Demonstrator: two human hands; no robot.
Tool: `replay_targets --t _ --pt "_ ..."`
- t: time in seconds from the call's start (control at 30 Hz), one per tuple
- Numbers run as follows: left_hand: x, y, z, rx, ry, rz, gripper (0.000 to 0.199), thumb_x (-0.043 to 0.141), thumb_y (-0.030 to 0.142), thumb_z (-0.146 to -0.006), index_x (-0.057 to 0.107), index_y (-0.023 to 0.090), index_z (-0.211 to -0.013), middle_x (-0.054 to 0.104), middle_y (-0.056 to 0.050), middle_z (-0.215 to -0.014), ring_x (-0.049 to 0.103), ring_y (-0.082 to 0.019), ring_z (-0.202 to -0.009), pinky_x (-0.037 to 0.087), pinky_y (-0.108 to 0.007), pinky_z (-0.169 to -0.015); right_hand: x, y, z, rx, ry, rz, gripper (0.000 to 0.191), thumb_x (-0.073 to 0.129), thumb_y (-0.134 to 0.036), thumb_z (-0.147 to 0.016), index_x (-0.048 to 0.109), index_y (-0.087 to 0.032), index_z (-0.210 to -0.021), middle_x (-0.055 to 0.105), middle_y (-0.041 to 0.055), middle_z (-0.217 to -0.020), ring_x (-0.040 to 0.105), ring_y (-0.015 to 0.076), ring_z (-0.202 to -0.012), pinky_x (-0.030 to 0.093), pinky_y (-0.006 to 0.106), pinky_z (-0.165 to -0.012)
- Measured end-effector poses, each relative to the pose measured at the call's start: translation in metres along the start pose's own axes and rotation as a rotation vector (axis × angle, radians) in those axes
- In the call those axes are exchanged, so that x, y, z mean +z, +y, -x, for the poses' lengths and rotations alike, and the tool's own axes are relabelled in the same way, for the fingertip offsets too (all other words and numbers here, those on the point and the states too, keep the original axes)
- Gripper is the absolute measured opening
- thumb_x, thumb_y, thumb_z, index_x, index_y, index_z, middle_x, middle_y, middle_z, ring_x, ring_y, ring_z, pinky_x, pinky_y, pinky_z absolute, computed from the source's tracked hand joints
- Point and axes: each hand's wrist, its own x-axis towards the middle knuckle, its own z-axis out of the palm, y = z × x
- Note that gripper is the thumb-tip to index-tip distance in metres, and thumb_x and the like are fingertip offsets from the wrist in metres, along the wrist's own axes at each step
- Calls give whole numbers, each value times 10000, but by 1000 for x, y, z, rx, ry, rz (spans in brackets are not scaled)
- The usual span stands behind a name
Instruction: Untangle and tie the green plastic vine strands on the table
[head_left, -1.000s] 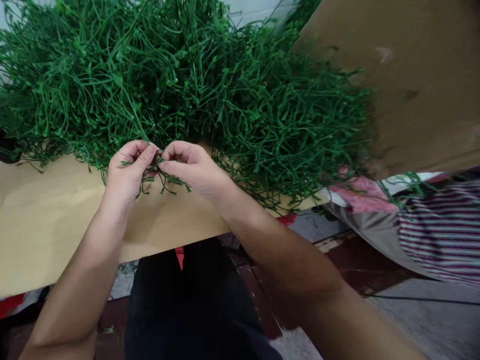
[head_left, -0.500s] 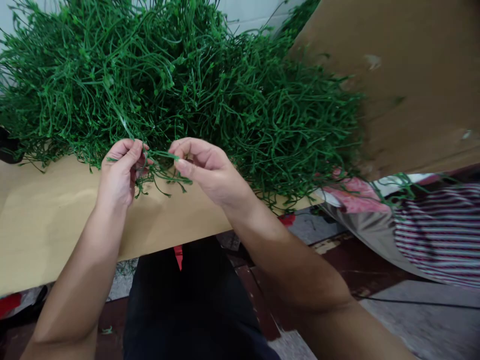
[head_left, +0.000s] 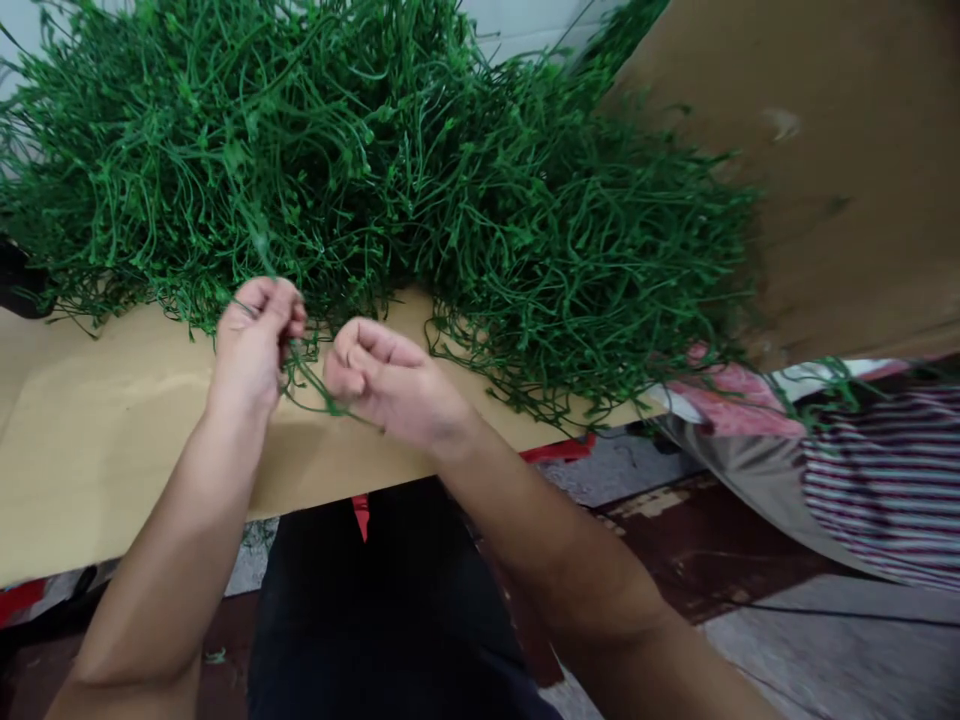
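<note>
A large heap of thin green plastic stems [head_left: 315, 150] covers the back of a table topped with tan board [head_left: 112, 420]. At the heap's front edge, my left hand [head_left: 259, 335] is closed in a pinch on green stems, with a pale strand rising behind its fingertips. Just right of it and slightly nearer the table's front edge, my right hand [head_left: 382, 375] has its fingers curled together. Loose green stems [head_left: 326, 395] hang between the two hands; motion blur hides whether the right fingertips grip one.
A big brown cardboard sheet [head_left: 855, 190] leans at the right. Below it lie a pink cloth [head_left: 739, 400] and striped fabric [head_left: 885, 480]. Something black [head_left: 22, 280] sits at the left edge. A red strip [head_left: 361, 515] hangs under the table's front edge.
My right hand has moved down toward the table's front edge and its fingers have curled in. The stem stretched between both hands is no longer seen taut. The whole view has shifted slightly.
</note>
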Motion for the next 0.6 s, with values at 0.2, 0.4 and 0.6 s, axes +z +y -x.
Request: replay_targets --t 0.2,0.4,0.6 --pt "-24 20 -7 -42 103 52 229 692 258 -722 501 194 -611 521 55 -561 450 -32 -441 370 -142 -381 5 -25 28 102 -146 384 176 518 -284 -879 470 -148 -777 513 0 -729 481 56 -665 404 210 -622" --pt "1 13 5 -71 -142 -23 199 695 328 -719 581 167 -686 521 39 -553 461 -37 -454 364 -147 -402 -33 -75 21 -110 365 220 243 634 -290 -788 417 -200 -722 498 -45 -716 474 37 -587 421 164 -533" --pt "18 -3 17 -125 -430 -113 329 792 362 -584 680 165 -822 486 52 -540 336 -25 -427 263 -180 -381 -28 -53 6 -102 405 14 248 638 -251 -772 401 -195 -720 497 -52 -728 492 25 -604 452 144 -565"
